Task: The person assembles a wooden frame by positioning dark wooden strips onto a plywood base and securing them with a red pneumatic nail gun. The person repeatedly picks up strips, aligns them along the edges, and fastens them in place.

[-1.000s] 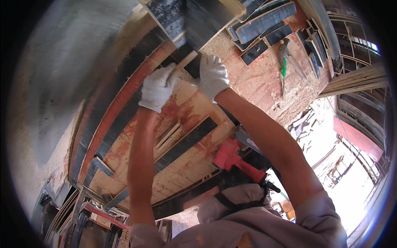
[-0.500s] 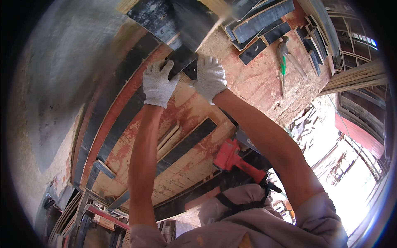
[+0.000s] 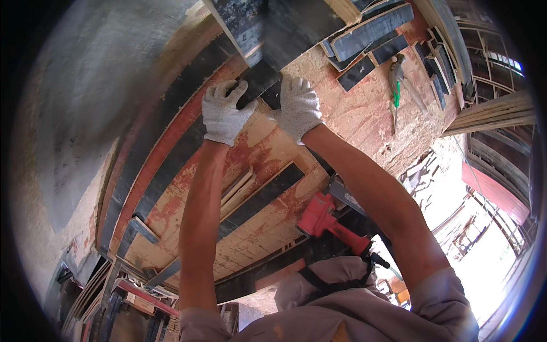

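Note:
White knit gloves cover both of my hands at the near end of a dark-faced plywood assembly (image 3: 305, 31), whose panels meet at an angle. My left hand (image 3: 224, 117) is closed about the left side of a small dark plywood piece (image 3: 257, 78), its thumb and forefinger on either side of a corner. My right hand (image 3: 299, 108) grips the right side, fingers up against the board and thumb toward the left hand. The gloves hide part of the edges they touch. A pink-red nail gun (image 3: 319, 216) lies below my right forearm, close to my body.
A hammer (image 3: 397, 68) and a green-handled screwdriver (image 3: 396, 98) lie right on the stained worktop (image 3: 359, 125). Dark plywood offcuts (image 3: 373, 31) are piled behind them. Long dark strips (image 3: 268, 191) lie on the left and near parts. Stacked boards (image 3: 493, 114) stand at the far right.
The far part of the plywood assembly has swung to the right. Both hands stay at its near end, keeping their hold. The whole view has shifted slightly.

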Action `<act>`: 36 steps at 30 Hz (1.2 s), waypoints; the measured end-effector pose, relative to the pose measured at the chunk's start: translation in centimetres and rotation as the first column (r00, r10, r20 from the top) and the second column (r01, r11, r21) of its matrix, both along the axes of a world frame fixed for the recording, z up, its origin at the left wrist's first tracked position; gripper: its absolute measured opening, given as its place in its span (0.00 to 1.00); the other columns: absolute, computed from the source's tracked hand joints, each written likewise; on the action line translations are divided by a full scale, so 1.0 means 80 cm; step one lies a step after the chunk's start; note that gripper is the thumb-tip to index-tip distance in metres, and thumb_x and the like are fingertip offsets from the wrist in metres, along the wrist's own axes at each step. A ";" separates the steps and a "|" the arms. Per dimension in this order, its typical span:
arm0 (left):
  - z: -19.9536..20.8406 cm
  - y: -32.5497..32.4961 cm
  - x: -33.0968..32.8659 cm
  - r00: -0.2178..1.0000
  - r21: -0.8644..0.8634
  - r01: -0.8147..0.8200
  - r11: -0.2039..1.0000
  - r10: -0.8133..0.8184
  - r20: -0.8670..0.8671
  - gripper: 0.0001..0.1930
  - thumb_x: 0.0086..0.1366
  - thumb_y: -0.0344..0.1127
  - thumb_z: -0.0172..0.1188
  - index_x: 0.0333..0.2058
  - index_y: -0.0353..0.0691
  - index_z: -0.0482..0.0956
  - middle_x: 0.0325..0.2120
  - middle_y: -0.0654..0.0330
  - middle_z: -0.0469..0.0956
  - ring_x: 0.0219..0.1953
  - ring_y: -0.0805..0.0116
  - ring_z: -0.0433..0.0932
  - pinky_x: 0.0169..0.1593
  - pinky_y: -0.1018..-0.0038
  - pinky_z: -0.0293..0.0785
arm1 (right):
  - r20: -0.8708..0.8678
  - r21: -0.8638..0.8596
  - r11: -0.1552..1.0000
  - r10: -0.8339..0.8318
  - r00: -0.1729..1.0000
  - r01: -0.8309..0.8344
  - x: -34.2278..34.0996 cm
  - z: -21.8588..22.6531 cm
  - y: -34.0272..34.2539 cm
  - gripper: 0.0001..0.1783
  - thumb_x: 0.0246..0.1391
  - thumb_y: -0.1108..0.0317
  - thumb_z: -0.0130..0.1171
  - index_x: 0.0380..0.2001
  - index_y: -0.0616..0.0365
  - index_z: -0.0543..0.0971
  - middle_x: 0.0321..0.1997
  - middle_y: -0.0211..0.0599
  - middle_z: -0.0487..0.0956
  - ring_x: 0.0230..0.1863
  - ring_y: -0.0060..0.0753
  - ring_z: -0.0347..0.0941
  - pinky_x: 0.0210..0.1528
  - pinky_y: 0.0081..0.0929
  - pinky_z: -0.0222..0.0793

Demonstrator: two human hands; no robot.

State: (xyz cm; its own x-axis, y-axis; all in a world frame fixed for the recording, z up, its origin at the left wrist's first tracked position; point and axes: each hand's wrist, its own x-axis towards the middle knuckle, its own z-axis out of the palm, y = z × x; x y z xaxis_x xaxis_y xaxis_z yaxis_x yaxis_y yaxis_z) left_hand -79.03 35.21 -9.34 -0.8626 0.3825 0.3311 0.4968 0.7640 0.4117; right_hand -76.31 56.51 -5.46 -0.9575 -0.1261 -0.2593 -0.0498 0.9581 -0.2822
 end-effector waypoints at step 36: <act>0.019 0.048 -0.008 0.860 -0.200 -0.451 0.870 0.484 0.163 0.24 0.58 0.57 0.69 0.48 0.50 0.83 0.47 0.60 0.78 0.51 0.55 0.75 0.52 0.53 0.71 | 0.495 0.577 0.777 -0.087 0.865 -0.252 0.404 0.120 0.045 0.46 0.59 0.66 0.60 0.75 0.66 0.52 0.56 0.51 0.73 0.43 0.43 0.78 0.38 0.37 0.81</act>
